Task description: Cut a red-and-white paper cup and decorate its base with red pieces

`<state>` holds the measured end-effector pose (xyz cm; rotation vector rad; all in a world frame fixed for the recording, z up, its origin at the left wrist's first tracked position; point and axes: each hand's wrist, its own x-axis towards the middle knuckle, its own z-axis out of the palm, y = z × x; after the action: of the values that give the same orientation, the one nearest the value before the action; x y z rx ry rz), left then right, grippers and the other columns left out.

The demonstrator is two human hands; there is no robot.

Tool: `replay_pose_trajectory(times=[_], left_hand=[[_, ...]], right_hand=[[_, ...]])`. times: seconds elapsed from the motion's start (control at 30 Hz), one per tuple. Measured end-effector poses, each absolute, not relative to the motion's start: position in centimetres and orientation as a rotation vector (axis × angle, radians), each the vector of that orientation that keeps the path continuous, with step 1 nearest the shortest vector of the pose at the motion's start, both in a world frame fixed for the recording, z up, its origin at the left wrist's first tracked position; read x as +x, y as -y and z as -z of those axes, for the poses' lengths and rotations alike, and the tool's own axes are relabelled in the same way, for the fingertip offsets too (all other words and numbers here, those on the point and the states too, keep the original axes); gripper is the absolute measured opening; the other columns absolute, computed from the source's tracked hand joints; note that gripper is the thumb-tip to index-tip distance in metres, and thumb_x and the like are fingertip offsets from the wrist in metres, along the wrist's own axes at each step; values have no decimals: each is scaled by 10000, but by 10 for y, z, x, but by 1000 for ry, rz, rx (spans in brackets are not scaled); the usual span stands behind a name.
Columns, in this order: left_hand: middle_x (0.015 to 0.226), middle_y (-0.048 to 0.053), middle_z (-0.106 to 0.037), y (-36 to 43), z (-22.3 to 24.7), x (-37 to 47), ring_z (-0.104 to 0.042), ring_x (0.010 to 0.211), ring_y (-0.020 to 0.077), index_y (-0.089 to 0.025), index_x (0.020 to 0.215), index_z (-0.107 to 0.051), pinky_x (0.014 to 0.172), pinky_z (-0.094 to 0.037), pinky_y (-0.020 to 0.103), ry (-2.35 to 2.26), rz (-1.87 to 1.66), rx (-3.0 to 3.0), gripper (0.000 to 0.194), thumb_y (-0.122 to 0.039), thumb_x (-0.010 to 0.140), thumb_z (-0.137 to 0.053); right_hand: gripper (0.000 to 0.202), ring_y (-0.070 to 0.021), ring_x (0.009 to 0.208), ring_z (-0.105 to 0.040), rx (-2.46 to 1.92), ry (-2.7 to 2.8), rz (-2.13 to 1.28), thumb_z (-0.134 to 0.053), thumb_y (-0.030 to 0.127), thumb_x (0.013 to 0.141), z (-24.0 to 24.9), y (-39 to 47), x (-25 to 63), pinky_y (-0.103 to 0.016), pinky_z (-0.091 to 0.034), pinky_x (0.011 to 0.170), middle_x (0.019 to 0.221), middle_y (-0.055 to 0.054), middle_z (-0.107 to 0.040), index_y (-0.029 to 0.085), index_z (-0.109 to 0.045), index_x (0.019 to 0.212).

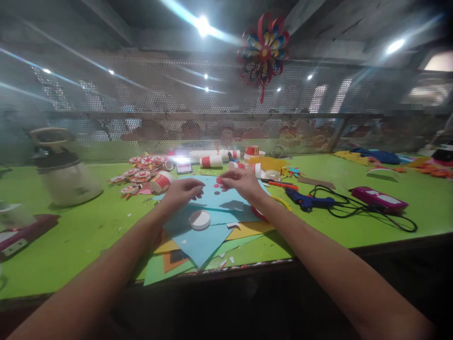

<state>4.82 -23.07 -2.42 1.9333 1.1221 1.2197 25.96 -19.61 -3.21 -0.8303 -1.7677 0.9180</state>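
Both forearms reach over blue paper (212, 198); right hand (240, 182) pinches a red dot (219, 180), left hand (182, 191) curled, seemingly empty; steady placement advised.

A craft workshop: green table (354, 222) with coloured paper sheets (201, 241) and glue gun (307, 200).

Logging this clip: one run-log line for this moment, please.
left hand: on blue paper | right hand: pinching small red piece | white disc: near | glue gun: right
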Motion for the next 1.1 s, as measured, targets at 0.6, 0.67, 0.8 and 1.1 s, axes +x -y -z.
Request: replay_pose_trajectory(times=[0.6, 0.67, 0.8, 1.1], left_hand=[[629, 28, -653, 238, 28, 57, -580, 588, 116, -125, 711, -635, 589, -415, 249, -802, -1166, 1507, 179, -260, 687, -751], [636, 28, -655, 238, 26, 56, -581, 594, 115, -126, 709, -632, 600, -414, 250, -789, -1160, 1487, 176, -249, 680, -755], [631, 26, -653, 239, 24, 54, -578, 585, 110, -127, 709, -630, 592, -408, 242, -775, -1138, 1439, 164, -225, 676, -757], [667, 46, -643, 238, 24, 49, -596, 618, 111, -106, 743, -638, 627, -449, 244, -725, -940, 1285, 166, -179, 648, -753]], right_hand=[[180, -142, 761, -646, -677, 1843, -998, -582, 270, 902, 38, 213, 244, -325, -550, 681, 939, -26, -655, 138, -609, 1021], [190, -143, 766, -647, -679, 1843, -988, -581, 271, 902, 38, 212, 246, -327, -551, 681, 948, -29, -654, 139, -605, 1036], [194, -133, 730, -641, -698, 1853, -914, -573, 280, 907, 38, 207, 251, -309, -549, 651, 927, -24, -652, 138, -602, 1037], [123, -176, 918, -619, -642, 1998, -612, -592, 259, 890, 26, 229, 247, -396, -499, 835, 1001, -38, -657, 168, -643, 954]])
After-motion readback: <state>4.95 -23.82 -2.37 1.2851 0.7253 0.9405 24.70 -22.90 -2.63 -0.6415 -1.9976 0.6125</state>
